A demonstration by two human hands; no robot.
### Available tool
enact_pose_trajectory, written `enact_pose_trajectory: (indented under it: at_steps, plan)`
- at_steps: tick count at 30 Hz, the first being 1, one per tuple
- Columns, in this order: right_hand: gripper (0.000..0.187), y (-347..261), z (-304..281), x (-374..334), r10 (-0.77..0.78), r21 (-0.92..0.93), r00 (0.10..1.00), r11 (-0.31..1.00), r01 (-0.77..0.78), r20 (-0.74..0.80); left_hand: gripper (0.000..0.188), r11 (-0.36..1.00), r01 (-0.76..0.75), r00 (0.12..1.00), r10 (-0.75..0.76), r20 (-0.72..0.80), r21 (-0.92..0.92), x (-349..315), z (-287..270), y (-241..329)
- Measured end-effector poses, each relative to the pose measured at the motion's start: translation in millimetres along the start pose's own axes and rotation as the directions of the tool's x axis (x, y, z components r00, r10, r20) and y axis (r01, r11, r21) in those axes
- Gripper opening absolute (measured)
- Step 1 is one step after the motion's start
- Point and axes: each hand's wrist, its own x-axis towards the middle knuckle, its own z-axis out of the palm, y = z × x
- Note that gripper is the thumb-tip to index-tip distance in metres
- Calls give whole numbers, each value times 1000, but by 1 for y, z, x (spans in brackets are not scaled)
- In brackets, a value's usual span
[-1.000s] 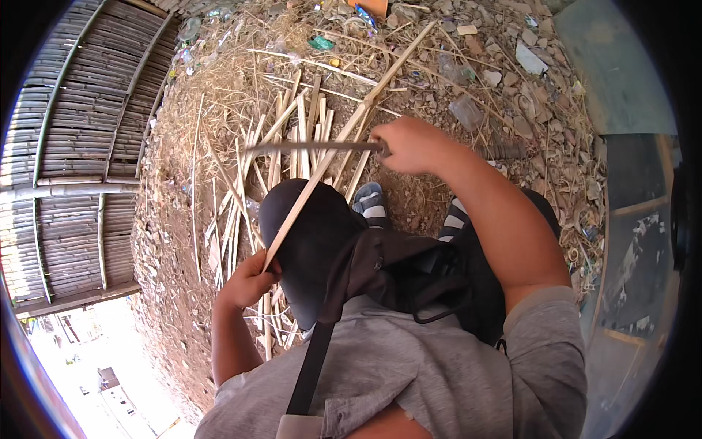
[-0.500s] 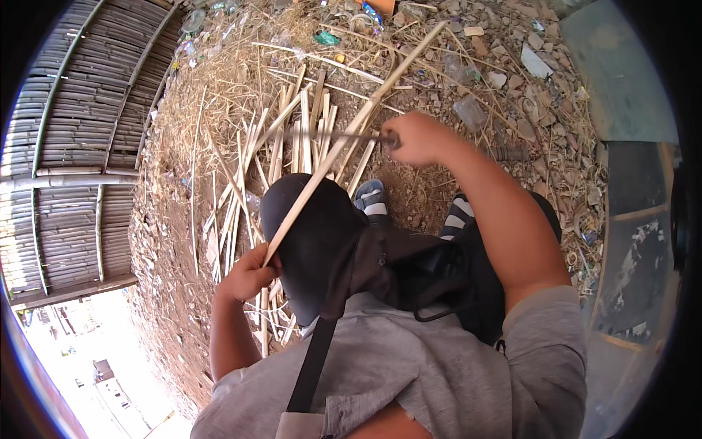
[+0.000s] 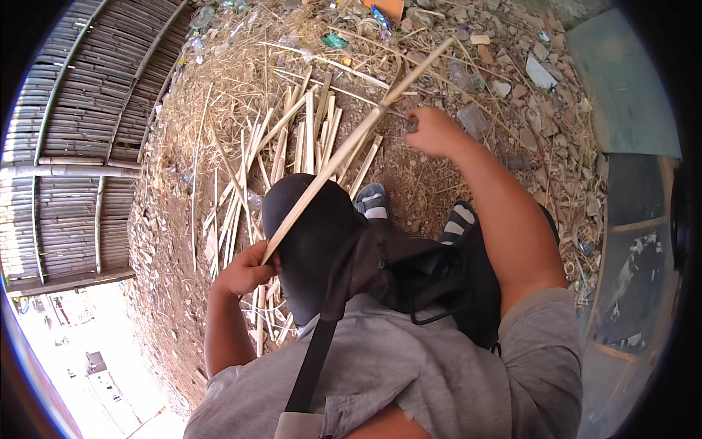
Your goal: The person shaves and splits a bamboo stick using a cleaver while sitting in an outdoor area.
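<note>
A long pale bamboo strip [image 3: 341, 154] slants up from my lap toward the far right. My left hand [image 3: 247, 273] is closed round its near end, beside my left knee. My right hand [image 3: 437, 132] grips the dark handle of a knife [image 3: 412, 125]. The thin blade meets the strip at a joint in its upper part; the rest of the blade is hidden. Beyond my knees, many split bamboo strips [image 3: 309, 135] lie loosely piled on the ground.
A bamboo-slat panel [image 3: 69, 146] stands on the left. Dark and greenish sheets [image 3: 625, 84] line the right side. Dry straw, stones and litter, including a green scrap [image 3: 334, 41] and a clear plastic piece [image 3: 472, 121], cover the ground. My sandalled feet [image 3: 374, 201] are below me.
My right hand has moved slightly up and right. The knife blade, which lay across the middle of the strip, is now at the joint higher up. My left hand keeps its hold.
</note>
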Motion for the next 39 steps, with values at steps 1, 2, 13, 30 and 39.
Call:
enact_pose_trajectory:
  at_steps: [1, 2, 13, 30, 39]
  plan:
    - [44, 4, -3, 1, -9, -2, 1000, 1000, 9, -1, 17, 1000, -26, 999, 26, 18, -8, 0, -1, -1]
    - [44, 7, -5, 2, 8, -32, 1000, 999, -9, -25, 17, 999, -52, 998, 53, 38, -16, 0, -2, -1]
    - [36, -9, -14, -5, -94, -109, 986, 988, 110, 140, 17, 982, 17, 993, 6, 121, -191, 8, -13, -19]
    - [37, -1, -25, 4, 48, -78, 995, 995, -55, -88, 18, 996, -70, 997, 72, 37, -59, 7, -6, -16]
    - [29, 2, -34, -2, -28, -182, 995, 982, 45, 93, 13, 992, -116, 990, 120, -74, 58, 4, 1, -23]
